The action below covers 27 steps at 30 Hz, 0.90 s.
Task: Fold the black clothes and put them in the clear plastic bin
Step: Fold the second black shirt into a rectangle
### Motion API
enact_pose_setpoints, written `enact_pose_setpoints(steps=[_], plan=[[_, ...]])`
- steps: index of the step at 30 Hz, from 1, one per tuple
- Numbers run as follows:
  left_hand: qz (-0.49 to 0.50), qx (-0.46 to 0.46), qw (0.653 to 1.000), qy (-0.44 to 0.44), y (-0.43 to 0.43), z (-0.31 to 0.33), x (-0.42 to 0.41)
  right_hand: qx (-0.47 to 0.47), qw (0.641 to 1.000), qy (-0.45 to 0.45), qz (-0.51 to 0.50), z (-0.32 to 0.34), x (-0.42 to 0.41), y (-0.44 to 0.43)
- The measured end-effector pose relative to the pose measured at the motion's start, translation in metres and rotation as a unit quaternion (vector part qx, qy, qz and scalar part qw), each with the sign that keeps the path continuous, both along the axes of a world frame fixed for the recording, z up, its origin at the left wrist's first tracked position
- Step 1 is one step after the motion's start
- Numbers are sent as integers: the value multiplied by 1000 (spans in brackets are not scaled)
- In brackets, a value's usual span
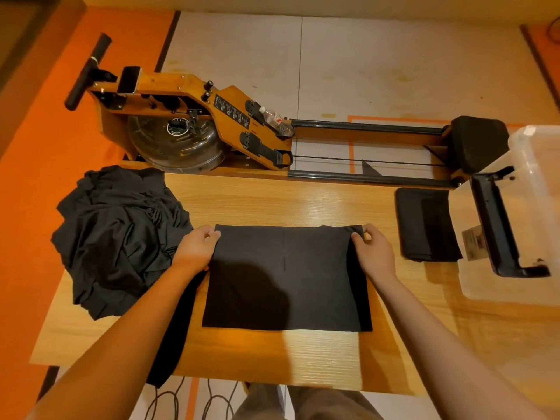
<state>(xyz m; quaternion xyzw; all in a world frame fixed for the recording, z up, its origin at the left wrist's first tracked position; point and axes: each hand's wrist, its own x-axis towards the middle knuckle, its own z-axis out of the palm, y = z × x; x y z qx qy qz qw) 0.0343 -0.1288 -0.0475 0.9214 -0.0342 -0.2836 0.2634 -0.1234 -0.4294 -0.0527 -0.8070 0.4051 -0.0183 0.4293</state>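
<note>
Though one piece looks folded, surface [272, 201]: carries all the clothes in view.
Pile [121, 237]: crumpled black clothes at the left, unfolded; most of the work is left.
Bin [536, 165]: right edge, no black cloth visible inside.
Garment [288, 277]: centre, flat, partly folded.
Folded piece [427, 225]: beside the bin, not yet put in.
Hands: left hand [197, 245] and right hand [374, 251] apart, each pinching a far corner of the garment.

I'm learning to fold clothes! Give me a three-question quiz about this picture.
1. True or false: the left hand and right hand each pinch a far corner of the flat black cloth.
2. The crumpled pile lies: A) left of the flat cloth; B) right of it; C) on the floor.
3. What lies on the table beside the clear bin?
Key: 1 true; 2 A; 3 a folded black cloth.
</note>
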Motion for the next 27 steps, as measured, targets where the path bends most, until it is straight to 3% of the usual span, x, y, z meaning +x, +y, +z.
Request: enact_pose_setpoints(steps=[6, 9, 11, 15, 18, 21, 27], plan=[[71, -14, 995, -68, -2, -8, -13, -9, 999, 3, -51, 6, 0, 9], [126, -79, 969, -199, -9, 0, -48, -134, 990, -32, -31, 12, -8, 25], [72, -85, 957, -266, -8, -3, -76, -216, 974, -52, 41, 10, -20, 43], [-126, -2, 956, -266, 13, -32, -115, -282, 930, 14, 234, -15, -49, 85], [-223, 60, 939, -254, 33, -50, -125, -304, 904, 92, 286, -39, -65, 93], [-238, 95, 933, -251, 39, -54, -123, -316, 894, 125, 292, -45, -69, 85], [-179, 92, 953, -228, 28, -47, -140, -316, 874, 131, 346, -44, -60, 61]])
